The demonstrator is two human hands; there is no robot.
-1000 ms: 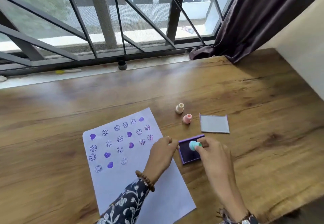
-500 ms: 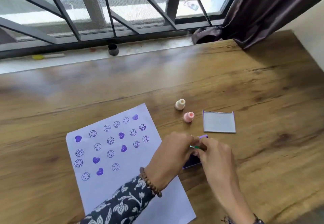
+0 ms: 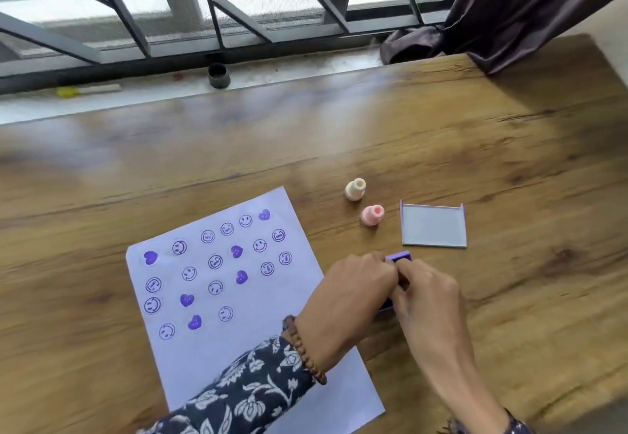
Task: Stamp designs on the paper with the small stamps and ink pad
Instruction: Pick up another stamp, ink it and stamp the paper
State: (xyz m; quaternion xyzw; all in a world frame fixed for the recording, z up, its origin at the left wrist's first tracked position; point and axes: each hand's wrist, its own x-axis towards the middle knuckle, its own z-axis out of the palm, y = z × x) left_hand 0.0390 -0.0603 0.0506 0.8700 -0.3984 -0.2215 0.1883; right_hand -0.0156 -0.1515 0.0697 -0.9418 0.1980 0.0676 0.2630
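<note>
On the table: a wooden table (image 3: 441, 148) under a barred window holds the paper (image 3: 272, 359), the ink pad (image 3: 401, 257) and two loose stamps.
Paper: a white sheet, lying at a slant, its upper half already covered with purple smiley and heart prints; the lower half is blank.
Ink pad: just right of the paper's right edge, mostly hidden under both hands; only a purple far corner and a sliver of its near edge show.
Left hand (image 3: 350, 294): curled down over the pad's left side; whether it grips the pad or only steadies it I cannot tell.
Right hand (image 3: 428, 297): fingers bunched over the pad beside the left hand, as if pinching something small; no stamp can be seen in it, so I cannot tell what it holds.
Spare stamps: a cream stamp (image 3: 355, 189) and a pink stamp (image 3: 372, 215) stand upright beyond the pad, close together.
Lid (image 3: 433, 224): the pad's clear cover lies flat, right of the pink stamp.
Handling: the stamps look light, hard and easy to tip; best pinched by the narrow neck. The pad is probably light enough to slide, so hold its rim. Paper is thin and may shift unless pressed.
Room: open wood lies right and beyond; the left sleeve (image 3: 251, 396) crosses the blank part of the sheet.
</note>
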